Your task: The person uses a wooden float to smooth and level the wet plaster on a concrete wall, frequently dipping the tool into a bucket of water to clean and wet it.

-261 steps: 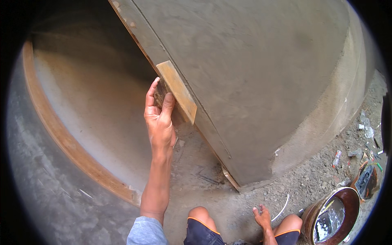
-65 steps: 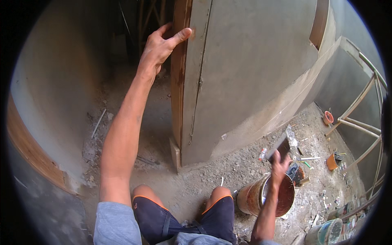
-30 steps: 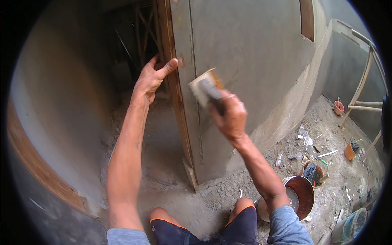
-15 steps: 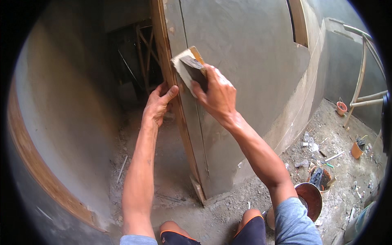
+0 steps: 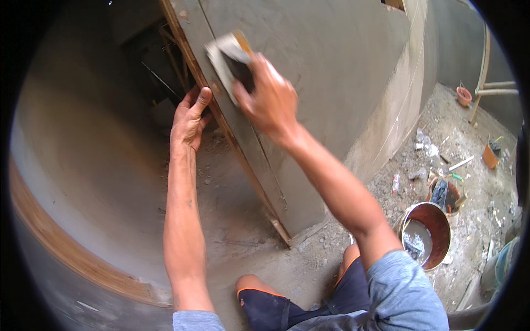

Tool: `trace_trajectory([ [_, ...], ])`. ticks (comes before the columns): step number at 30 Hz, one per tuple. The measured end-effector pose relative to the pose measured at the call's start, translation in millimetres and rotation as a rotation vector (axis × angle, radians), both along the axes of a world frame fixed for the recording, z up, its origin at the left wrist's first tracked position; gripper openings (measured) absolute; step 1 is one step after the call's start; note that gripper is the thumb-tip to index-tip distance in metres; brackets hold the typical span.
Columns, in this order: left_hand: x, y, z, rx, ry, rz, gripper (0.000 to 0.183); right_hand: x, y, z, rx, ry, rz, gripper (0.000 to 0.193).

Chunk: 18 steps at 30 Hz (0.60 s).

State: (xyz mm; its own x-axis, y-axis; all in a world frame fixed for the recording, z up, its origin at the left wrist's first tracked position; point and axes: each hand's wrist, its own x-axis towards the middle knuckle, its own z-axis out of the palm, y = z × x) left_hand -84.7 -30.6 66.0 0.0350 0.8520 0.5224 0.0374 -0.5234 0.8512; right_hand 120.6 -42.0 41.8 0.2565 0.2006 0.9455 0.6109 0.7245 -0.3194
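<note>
My right hand (image 5: 269,96) is closed round the dark handle of a hand float (image 5: 223,65) with a pale pad. The float lies against the grey plastered wall (image 5: 331,71), close to the wall's left edge, and is slightly blurred. A brown wooden frame (image 5: 230,134) runs along that edge, with a groove in the plaster beside it. My left hand (image 5: 189,118) grips the frame from the opening side, its thumb pointing up at the wood. The left fingers are partly hidden behind the frame.
On the rubble-strewn ground at right stand a large round bucket (image 5: 441,234) with wet contents, a smaller bucket (image 5: 452,196) holding a tool, and two small orange pots (image 5: 490,156). Wooden poles (image 5: 497,91) stand beyond. A curved-looking wooden edge (image 5: 66,254) borders the opening at left.
The float has shifted slightly away from the wooden frame, over the plaster. My left hand keeps its grip on the frame. The whole view has tilted, bringing more of the large bucket into sight.
</note>
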Motion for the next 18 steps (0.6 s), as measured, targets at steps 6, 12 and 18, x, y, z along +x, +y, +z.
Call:
trace_trajectory([
  [6, 3.0, -1.4, -2.0, 0.001, -0.011, 0.034, 0.080, 104.5, 23.1, -225.1, -0.341, 0.553, 0.065, 0.041],
  [12, -8.0, -3.9, 2.4, 0.005, 0.024, 0.011, 0.076, -9.7, -29.5, -122.6, -0.094, 0.031, 0.053, 0.044],
  [18, 1.8, -1.9, 5.1, 0.008, 0.029, 0.007, 0.077, 68.0, 20.6, -201.4, -0.315, 0.573, 0.034, 0.037],
])
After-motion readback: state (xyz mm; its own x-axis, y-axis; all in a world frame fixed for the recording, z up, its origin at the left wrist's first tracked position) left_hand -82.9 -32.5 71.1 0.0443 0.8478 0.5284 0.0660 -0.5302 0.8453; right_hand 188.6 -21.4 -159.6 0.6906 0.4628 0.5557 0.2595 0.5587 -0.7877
